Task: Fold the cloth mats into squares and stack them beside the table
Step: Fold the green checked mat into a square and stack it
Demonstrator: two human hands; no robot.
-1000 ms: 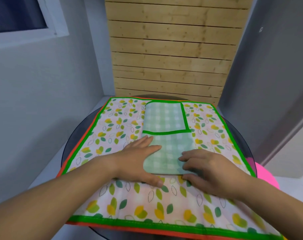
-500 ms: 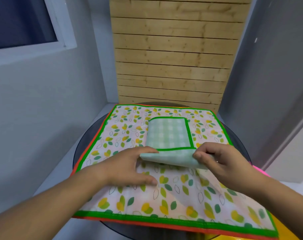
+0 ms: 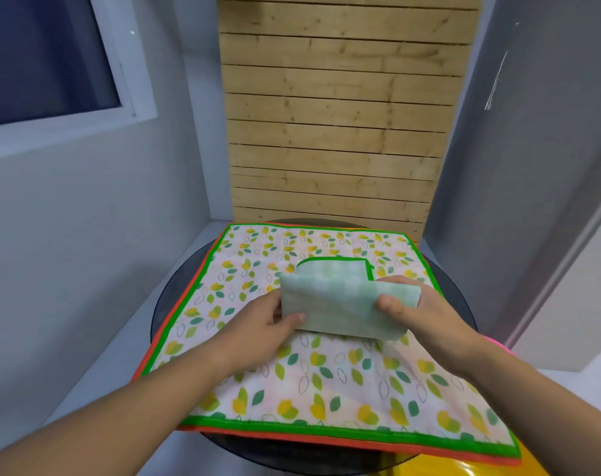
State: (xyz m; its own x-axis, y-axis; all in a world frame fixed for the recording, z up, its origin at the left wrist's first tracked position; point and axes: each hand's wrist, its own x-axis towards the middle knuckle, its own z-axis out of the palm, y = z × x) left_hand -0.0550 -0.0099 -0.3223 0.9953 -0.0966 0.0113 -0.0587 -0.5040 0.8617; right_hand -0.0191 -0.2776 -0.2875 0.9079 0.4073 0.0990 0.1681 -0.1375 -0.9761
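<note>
A second ago the green checked mat (image 3: 340, 304) lay flat under both palms. Now it is folded small and lifted off the middle of the leaf-print mat (image 3: 326, 389). The left hand (image 3: 271, 324) pinches its left edge and the right hand (image 3: 419, 310) grips its right edge. It looks ready to stack beside the table (image 3: 175, 293), while the leaf-print mat is spread unfolded across the tabletop.

- The left hand (image 3: 265, 325) reaches in from the lower left, thumb on top and fingers curled under the folded mat (image 3: 342, 304).
- The right hand (image 3: 417, 312), opposite it, pinches the mat's other end.
- Both bare forearms converge forward.
</note>
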